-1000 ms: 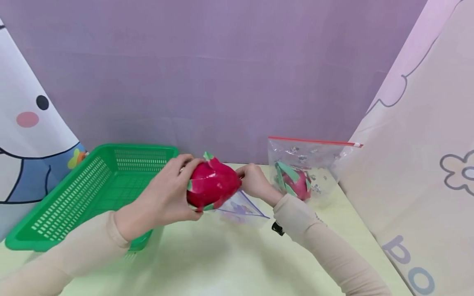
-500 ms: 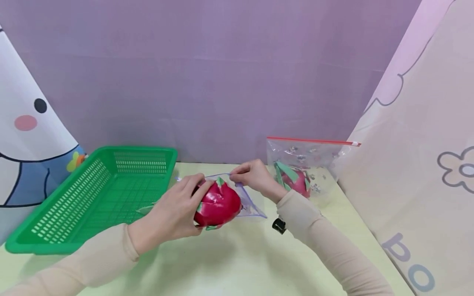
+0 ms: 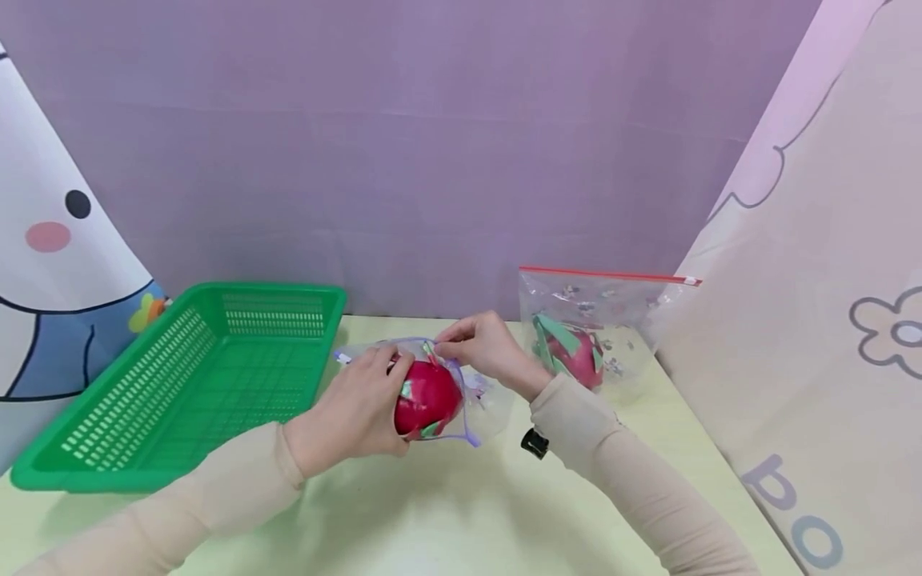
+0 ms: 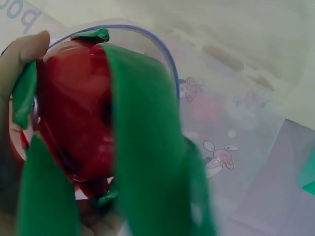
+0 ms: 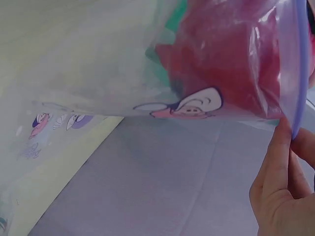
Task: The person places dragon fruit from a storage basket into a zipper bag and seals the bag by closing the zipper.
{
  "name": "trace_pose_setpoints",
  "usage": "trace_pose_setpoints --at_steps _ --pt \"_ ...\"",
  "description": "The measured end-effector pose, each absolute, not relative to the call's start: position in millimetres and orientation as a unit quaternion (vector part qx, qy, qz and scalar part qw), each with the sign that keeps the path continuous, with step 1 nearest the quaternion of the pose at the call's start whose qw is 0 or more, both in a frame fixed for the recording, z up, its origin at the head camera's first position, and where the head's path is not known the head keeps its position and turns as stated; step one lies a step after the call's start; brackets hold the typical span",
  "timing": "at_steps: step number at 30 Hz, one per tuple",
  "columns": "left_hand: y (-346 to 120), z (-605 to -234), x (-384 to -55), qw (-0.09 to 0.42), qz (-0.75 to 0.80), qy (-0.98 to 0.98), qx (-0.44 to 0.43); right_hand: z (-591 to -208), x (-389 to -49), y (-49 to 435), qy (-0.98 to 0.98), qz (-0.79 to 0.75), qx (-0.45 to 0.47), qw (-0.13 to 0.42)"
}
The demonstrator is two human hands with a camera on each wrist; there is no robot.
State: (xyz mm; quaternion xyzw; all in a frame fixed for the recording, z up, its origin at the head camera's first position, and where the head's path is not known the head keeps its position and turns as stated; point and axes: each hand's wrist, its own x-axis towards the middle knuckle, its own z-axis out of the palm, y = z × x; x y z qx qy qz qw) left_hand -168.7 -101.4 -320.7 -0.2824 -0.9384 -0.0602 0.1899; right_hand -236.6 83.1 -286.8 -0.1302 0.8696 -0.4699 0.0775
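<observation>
My left hand [image 3: 363, 404] grips a red dragon fruit with green leaf tips [image 3: 430, 398], thumb below and fingers over the top. In the left wrist view long green leaves [image 4: 147, 137] stick out from the fruit towards the camera. The fruit's front end is inside the mouth of a clear zip bag [image 3: 490, 408] with a purple zip edge and cartoon prints. My right hand [image 3: 486, 352] pinches the bag's rim; the right wrist view shows thumb and fingers on the purple zip strip [image 5: 301, 73], with the red fruit behind the film.
A green plastic basket [image 3: 238, 376] stands on the table at the left. At the back right a second clear bag with a red zip [image 3: 612, 276] stands upright with another dragon fruit [image 3: 576, 356] inside. Purple cloth [image 3: 432, 160] hangs behind the table.
The dragon fruit has come down and its front end has entered the bag's mouth. My right hand has shifted slightly left along the rim, and the purple opening has spread around the fruit.
</observation>
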Motion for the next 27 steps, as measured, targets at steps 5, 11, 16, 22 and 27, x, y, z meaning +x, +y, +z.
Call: trace_pose_setpoints --at_steps 5,11,16,22,27 --pt "-96.0 -323.4 -172.1 0.18 -0.057 -0.95 -0.25 -284.4 -233.1 82.0 0.866 -0.476 -0.136 0.074" --pt "-91.4 -329.6 -177.2 0.161 -0.044 -0.956 -0.241 -276.6 -233.5 80.7 0.868 -0.47 -0.144 0.062" --pt "-89.9 -336.0 -176.6 0.138 -0.046 -0.959 -0.242 -272.8 -233.6 81.3 0.872 -0.466 -0.139 0.059" --pt "-86.5 -347.9 -176.6 0.139 -0.069 -0.951 -0.267 -271.6 -232.0 80.9 0.869 -0.472 -0.136 0.061" --pt "-86.3 -353.1 -175.9 0.151 -0.061 -0.948 -0.272 -271.8 -232.0 81.1 0.866 -0.478 -0.135 0.054"
